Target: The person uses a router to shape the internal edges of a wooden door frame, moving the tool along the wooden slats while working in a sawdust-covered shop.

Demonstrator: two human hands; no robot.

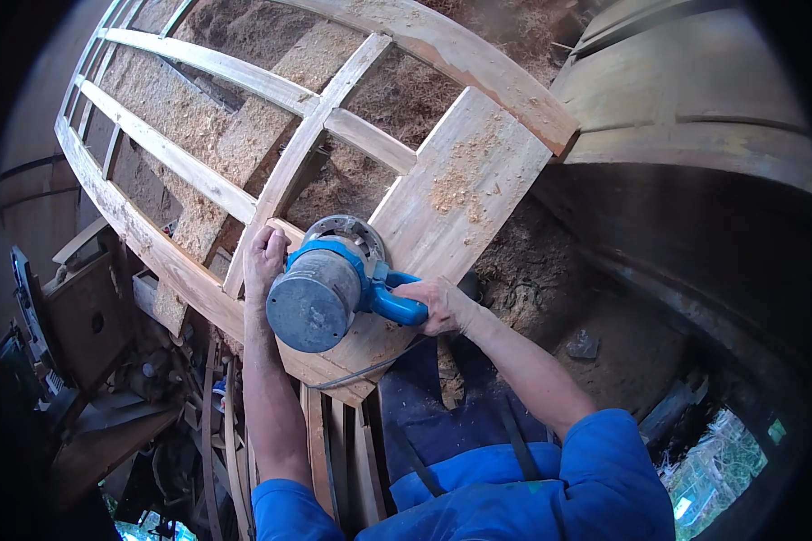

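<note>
Right grip (444,305) clamped on router (320,293); left grip (266,257) cannot tell. Shavings (463,189) on board (424,225), cord (370,369) near router.

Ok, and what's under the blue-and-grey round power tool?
Pale flat wooden boards show on the near and right sides of the blue-and-grey round power tool. Whatever lies directly beneath its body is covered and can't be seen.

Router (320,293) sits on near end of frame (290,171), left hand (266,257) at its left, right hand (438,305) on its right-side handle (401,309); shavings (460,191) on board (514,158) beyond, rightward.
</note>
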